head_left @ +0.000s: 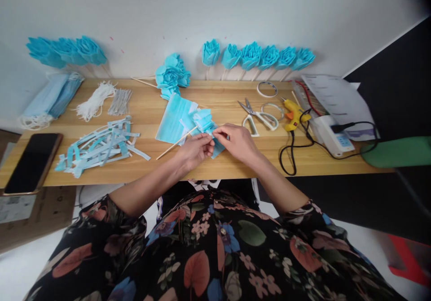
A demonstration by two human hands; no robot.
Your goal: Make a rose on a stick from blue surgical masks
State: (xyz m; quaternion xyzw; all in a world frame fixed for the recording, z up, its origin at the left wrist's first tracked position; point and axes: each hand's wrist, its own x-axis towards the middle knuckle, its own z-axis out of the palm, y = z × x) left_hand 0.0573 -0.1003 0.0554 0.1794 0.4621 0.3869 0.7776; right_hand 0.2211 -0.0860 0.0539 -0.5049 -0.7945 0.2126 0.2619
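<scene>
Near the table's front edge my left hand (197, 149) and my right hand (237, 143) meet, fingertips pinched together on a small piece of light-blue mask fabric (218, 150). Fingers hide part of that piece. Just beyond them lies a partly formed blue fabric flower (202, 119) on a thin wooden stick (171, 149), which slants down to the left past my left hand. Under and behind the flower, flat sheets of blue mask fabric (173, 120) rest on the wood.
Finished blue flowers (251, 56) lean along the wall, others (171, 74) lie mid-table. Left: trimmed strips (101, 146), ear loops (96, 100), nose wires (120, 102), masks (54, 94), phone (32, 163). Right: scissors (259, 114), tape ring (267, 89), yellow glue gun (293, 112) with cord, power strip (333, 135).
</scene>
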